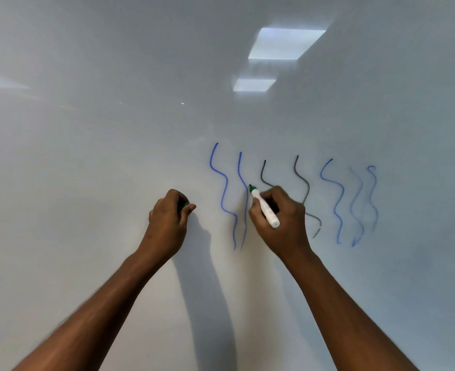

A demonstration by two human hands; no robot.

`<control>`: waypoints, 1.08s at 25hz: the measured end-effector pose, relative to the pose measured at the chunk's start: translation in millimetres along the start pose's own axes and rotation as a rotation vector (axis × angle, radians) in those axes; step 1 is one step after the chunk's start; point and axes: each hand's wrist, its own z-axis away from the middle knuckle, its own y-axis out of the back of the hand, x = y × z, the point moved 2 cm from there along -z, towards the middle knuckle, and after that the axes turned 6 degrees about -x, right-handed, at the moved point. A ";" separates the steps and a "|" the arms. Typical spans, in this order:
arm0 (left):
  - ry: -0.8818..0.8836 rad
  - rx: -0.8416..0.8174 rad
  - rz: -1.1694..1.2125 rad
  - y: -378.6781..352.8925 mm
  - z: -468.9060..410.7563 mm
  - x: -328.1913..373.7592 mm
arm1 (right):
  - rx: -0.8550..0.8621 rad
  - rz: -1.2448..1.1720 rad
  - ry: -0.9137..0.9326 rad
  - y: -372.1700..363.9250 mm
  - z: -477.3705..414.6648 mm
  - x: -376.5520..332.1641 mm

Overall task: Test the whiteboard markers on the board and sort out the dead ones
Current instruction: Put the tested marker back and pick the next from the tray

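A whiteboard (113,143) fills the view. Several wavy test lines run down it: blue lines (222,188) at the left, dark lines (305,183) in the middle, more blue and two faint blue lines (372,199) at the right. My right hand (280,218) grips a white marker (265,207) with a green tip, which touches the board beside the second blue line. My left hand (168,215) is curled round a small green cap (184,205), held close to the board left of the lines.
Ceiling lights reflect in the glossy board (285,44) at the upper right. My arms cast shadows on the board below the hands. Blank board lies to the left and above.
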 end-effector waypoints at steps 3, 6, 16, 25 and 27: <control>0.002 0.005 -0.005 -3.9 -2.8 -1.3 | 0.025 -0.004 -0.089 5.5 45.2 20.0; 0.023 0.037 -0.035 -8.6 -4.3 -2.3 | -0.075 0.000 -0.150 -1.0 98.0 30.3; 0.023 0.055 -0.028 -15.3 1.1 -4.4 | 0.122 -0.035 -0.290 38.6 39.7 49.3; -0.056 0.047 0.137 -28.0 14.1 3.0 | 0.012 0.069 -0.300 34.5 104.9 51.4; -0.005 -0.046 0.268 -36.8 22.4 9.8 | 0.004 0.054 -0.397 37.8 111.9 52.6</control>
